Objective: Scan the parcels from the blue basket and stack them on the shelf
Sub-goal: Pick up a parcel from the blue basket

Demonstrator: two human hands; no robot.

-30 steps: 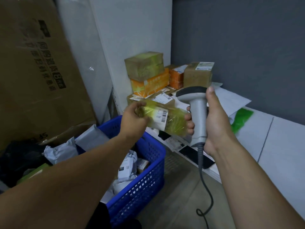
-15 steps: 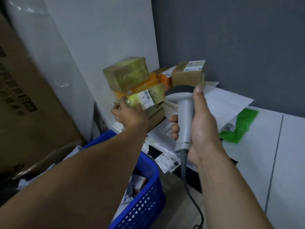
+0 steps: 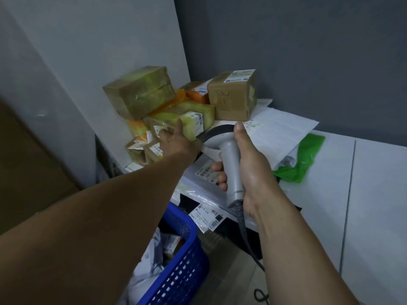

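1. The step in hand looks like stacking. The left hand (image 3: 174, 139) reaches forward and holds a taped parcel (image 3: 193, 117), yellow-green with a white barcode label, against the pile of boxes (image 3: 141, 91) in the shelf's (image 3: 378, 183) back corner.
2. The left fingers (image 3: 163, 135) curl round the parcel's near end and the thumb lies on its front. The parcel appears to rest on the lower boxes, just beside a brown carton (image 3: 231, 95).
3. The right hand (image 3: 248, 172) grips the handle of a grey barcode scanner (image 3: 229, 148), thumb on its head. Its cable hangs down to the floor.
4. Next move, as a judgement: let go without tipping the leaning pile, then reach down for another parcel.
5. The blue basket (image 3: 187, 267) sits low on the left, below the shelf edge. It holds white mailer bags (image 3: 149, 260) and a small printed packet (image 3: 172, 245); the rest is hidden by the left arm.
6. White mailers (image 3: 275, 133) and a green bag (image 3: 304, 159) lie on the shelf.
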